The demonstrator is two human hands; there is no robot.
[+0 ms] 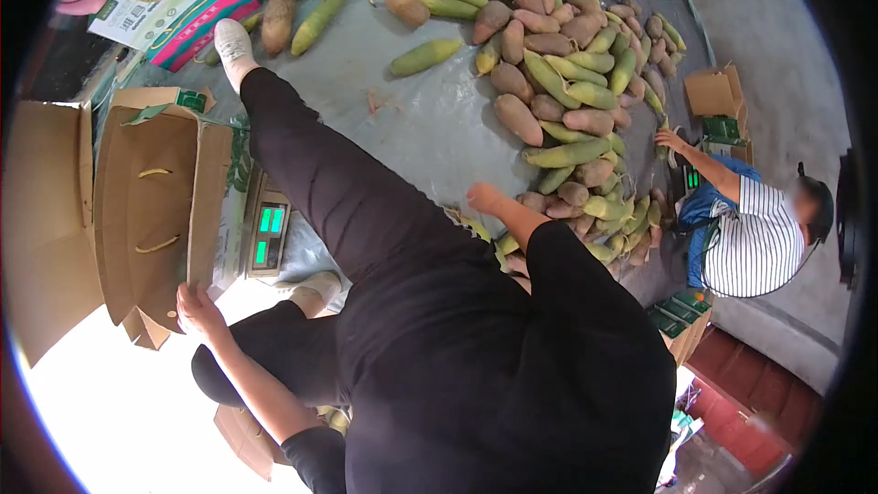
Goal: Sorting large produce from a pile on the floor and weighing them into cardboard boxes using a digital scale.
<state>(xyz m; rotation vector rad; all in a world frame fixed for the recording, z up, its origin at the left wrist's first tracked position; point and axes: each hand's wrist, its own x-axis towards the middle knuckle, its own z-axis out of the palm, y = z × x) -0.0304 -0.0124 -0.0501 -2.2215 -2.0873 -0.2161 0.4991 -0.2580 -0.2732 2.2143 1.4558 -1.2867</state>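
Cardboard (46,238) is seen at the far left, beside an open brown paper bag (133,210) fitted with two yellow cord handles. The bag's lower edge is touched by the fingers of the left hand (198,311); whether the grip is closed on that edge cannot be told. Just right of the bag, a scale (268,236) with lit green displays is partly covered by it. Farther right, a single green radish (426,57) is laid on the grey sheet (402,128). The right hand (489,199) is held near the left side of a large heap of green and brownish radishes (590,94); its grip cannot be made out. At the far right, beyond the heap, a radish end is touched by the hand (670,140) of a co-worker (754,238) in a striped shirt.
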